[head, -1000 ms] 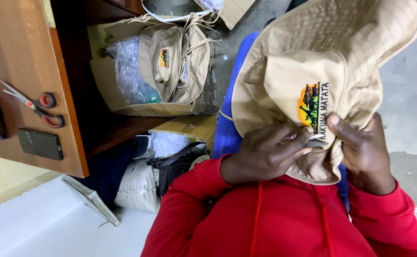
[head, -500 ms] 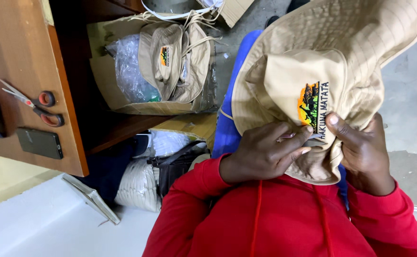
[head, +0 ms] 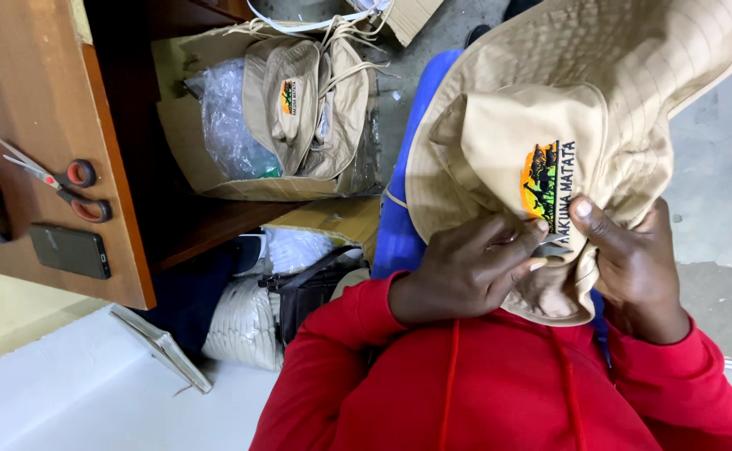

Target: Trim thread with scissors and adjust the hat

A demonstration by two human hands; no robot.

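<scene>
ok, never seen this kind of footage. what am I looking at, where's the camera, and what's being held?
There is no machine here: a person in a red top works with bare hands. The single camera sits on their head and looks down, so the scene appears tilted. Both hands hold a beige brimmed hat with a colourful embroidered patch. The left hand pinches the fabric just below the patch, and the right hand grips the hat's edge, thumb beside the patch. A small metal tool seems to sit between the fingers, too hidden to identify. On the wooden table lie red-handled scissors and a dark phone. A cardboard box on the floor holds more beige hats and clear plastic bags.
</scene>
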